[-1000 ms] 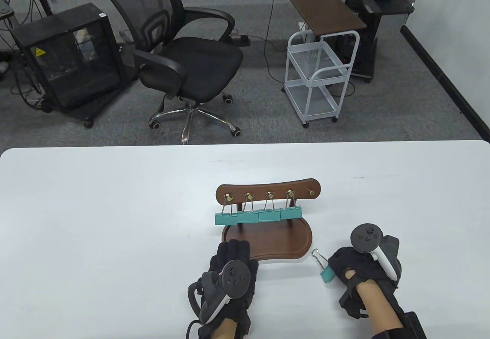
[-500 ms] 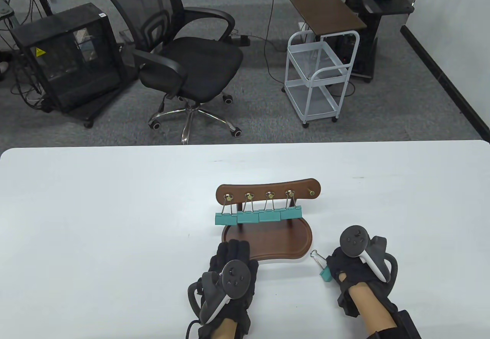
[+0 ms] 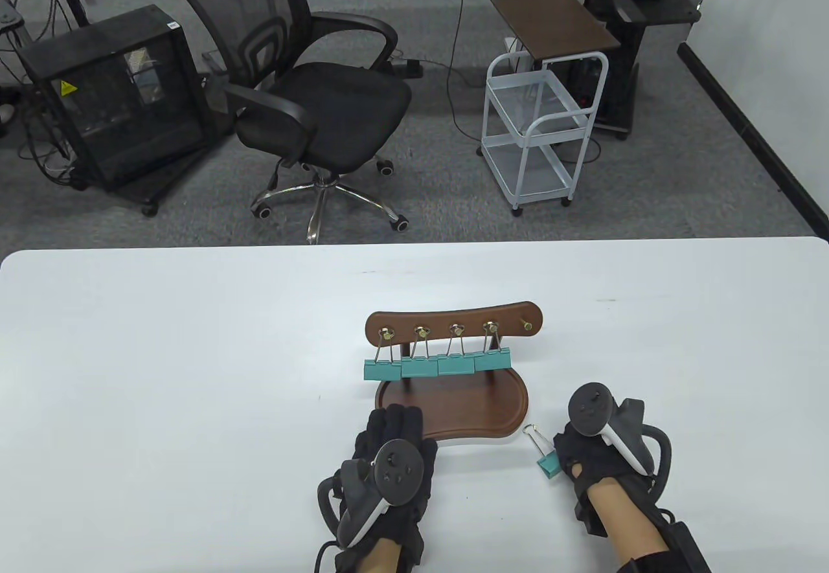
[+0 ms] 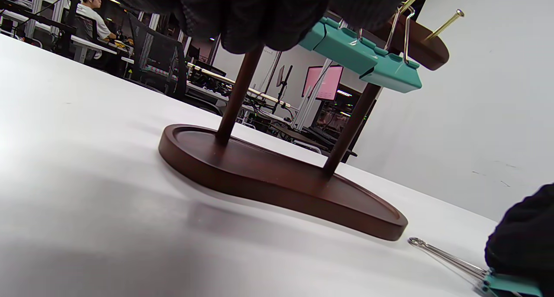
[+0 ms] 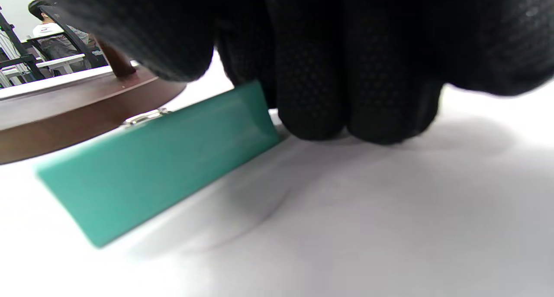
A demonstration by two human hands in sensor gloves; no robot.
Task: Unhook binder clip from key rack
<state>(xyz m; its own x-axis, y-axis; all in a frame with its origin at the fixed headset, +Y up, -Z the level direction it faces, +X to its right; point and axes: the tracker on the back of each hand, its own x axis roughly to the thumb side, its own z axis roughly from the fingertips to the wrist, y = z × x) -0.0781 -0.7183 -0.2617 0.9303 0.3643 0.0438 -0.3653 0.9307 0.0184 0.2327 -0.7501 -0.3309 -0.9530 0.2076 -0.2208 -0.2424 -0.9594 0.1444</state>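
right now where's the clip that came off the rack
In the table view the loose clip lies on the white table, just off the right end of the rack's base, with the right hand against its teal end.

an office or lab workroom. beyond the white table (image 3: 194, 340) lies grey carpet with a black mesh office chair (image 3: 311, 94) at upper centre, a black computer case (image 3: 123, 100) at upper left, a white wheeled cart (image 3: 544, 126) with a brown top at upper right, and cables trailing on the floor. in the left wrist view, upper left, a seated person (image 4: 93, 15) works at desks, with a lit monitor (image 4: 326, 82) near centre.
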